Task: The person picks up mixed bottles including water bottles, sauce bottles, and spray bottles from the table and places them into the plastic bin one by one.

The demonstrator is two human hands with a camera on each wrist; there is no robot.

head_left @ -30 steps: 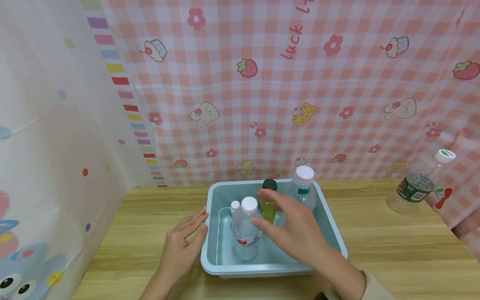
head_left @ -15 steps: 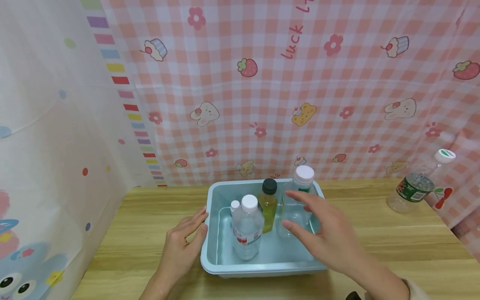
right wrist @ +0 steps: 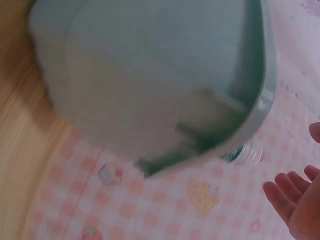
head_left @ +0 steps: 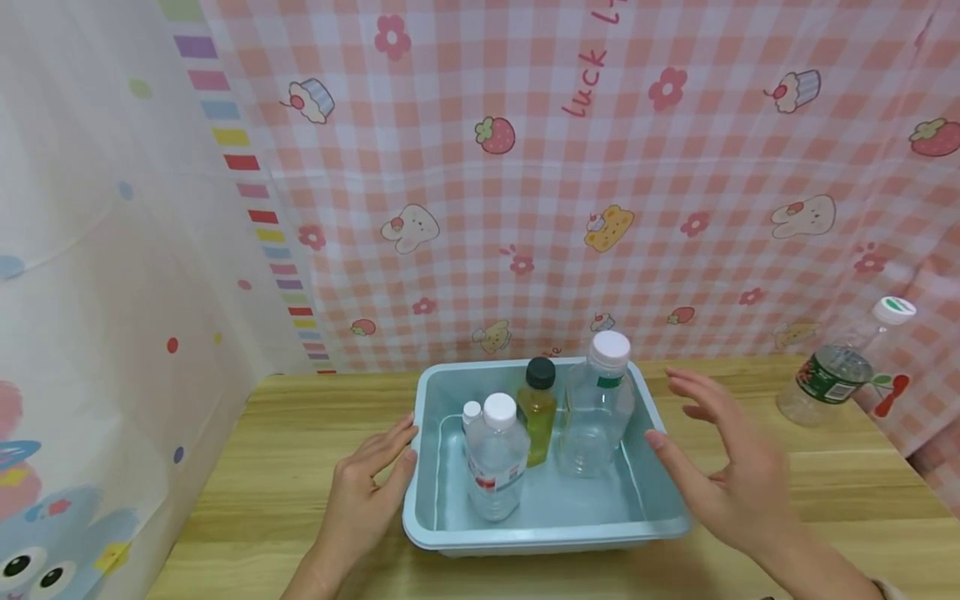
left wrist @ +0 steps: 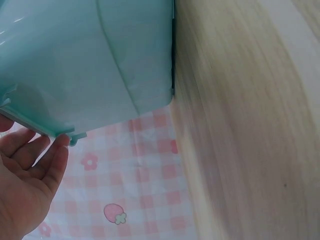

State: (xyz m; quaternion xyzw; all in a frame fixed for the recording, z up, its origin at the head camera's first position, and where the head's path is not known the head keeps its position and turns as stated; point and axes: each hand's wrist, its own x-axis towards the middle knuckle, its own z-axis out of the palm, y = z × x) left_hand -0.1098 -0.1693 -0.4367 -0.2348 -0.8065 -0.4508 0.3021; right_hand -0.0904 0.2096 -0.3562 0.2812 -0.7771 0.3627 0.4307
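A pale blue plastic basin sits on the wooden table with several bottles standing in it. At its left are a clear bottle with a white cap and red-marked label, and a smaller white-capped bottle partly hidden behind. A yellow-green bottle with a black cap stands mid-back, and a large clear bottle is on the right. My left hand rests its extended fingers against the left rim, also seen in the left wrist view. My right hand, fingers spread and holding nothing, hovers beside the right rim.
Another clear bottle with a green label stands on the table at the far right. A pink checked cloth hangs along the back edge, and a white patterned curtain hangs on the left.
My right hand has moved rightward from over the bottles to outside the basin's right rim, uncovering the large clear bottle. The left hand and the bottles have stayed in place.
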